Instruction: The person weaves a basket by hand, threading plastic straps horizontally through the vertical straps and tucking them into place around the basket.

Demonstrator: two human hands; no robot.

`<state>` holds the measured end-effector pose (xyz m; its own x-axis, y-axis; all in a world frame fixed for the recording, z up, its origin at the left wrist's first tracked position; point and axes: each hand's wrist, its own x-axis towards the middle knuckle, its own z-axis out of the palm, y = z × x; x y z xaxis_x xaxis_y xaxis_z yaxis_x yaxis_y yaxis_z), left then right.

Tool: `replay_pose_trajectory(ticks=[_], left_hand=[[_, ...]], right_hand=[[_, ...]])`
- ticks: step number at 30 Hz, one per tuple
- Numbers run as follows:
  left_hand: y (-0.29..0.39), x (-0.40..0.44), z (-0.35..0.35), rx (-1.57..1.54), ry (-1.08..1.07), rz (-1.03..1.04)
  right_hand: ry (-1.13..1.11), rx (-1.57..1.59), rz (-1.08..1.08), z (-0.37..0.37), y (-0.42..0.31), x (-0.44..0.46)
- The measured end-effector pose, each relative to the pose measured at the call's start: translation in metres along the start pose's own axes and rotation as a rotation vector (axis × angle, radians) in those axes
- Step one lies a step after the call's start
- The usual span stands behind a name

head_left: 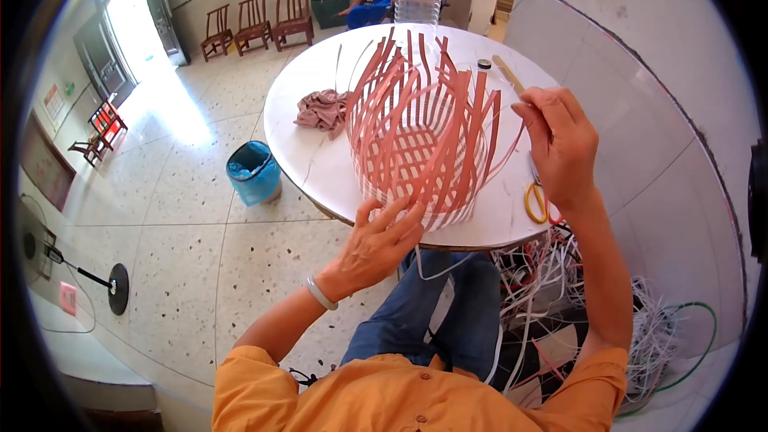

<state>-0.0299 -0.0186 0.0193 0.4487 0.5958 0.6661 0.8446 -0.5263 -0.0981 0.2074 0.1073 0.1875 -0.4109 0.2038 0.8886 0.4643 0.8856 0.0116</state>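
Orange shirt (420,400) nearest, the person spreads the left hand (376,244) against the basket (416,166) on the table (308,162); the right hand (564,140) pinches a thin strip (510,152). Lower walls look woven, upper ends (479,100) unwoven.

Basket (424,144): flat, smooth plastic-looking strips, low sheen. Tabletop (308,156): smooth, glossy. Crumpled rag (323,110): soft matt cloth. Scissors (536,202): smooth plastic-looking handles. Bottle (418,2): clear, ribbed plastic. Bin liner (250,162): thin, shiny plastic film. Small chairs (294,18): brown wood. Floor (180,260): smooth, speckled, reflective. Trousers (400,316): woven blue cloth, matt.
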Motion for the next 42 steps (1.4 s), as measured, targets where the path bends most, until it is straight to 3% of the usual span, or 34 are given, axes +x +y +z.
replay_pose_trajectory(ticks=[9,11,17,24,27,34,38,40,42], left_hand=[[0.0,-0.001,0.002,-0.012,-0.001,0.0],[0.0,-0.003,0.001,-0.016,-0.007,-0.006],[-0.001,-0.004,0.003,-0.006,0.008,0.008],[0.003,0.0,0.003,-0.005,0.017,-0.013],[0.009,0.005,0.001,0.034,0.037,-0.048],[0.032,0.028,-0.003,0.094,0.007,-0.209],[0.041,0.04,-0.007,0.095,0.008,-0.22],[0.043,0.042,-0.006,0.24,-0.011,-0.189],[0.046,0.04,-0.003,0.265,-0.048,-0.203]], right_hand=[[0.06,0.033,-0.061,0.008,-0.01,0.028],[0.1,0.029,-0.253,0.006,-0.023,0.03],[-0.018,-0.012,-0.355,-0.014,-0.031,0.036],[-0.007,-0.089,-0.409,-0.013,-0.035,0.036],[0.035,-0.001,-0.525,-0.013,-0.046,0.033],[0.004,-0.025,-0.505,-0.022,-0.045,0.037],[-0.029,-0.006,-0.553,-0.023,-0.05,0.041],[-0.013,-0.032,-0.556,-0.021,-0.046,0.041],[-0.086,0.006,-0.413,-0.021,-0.043,0.04]])
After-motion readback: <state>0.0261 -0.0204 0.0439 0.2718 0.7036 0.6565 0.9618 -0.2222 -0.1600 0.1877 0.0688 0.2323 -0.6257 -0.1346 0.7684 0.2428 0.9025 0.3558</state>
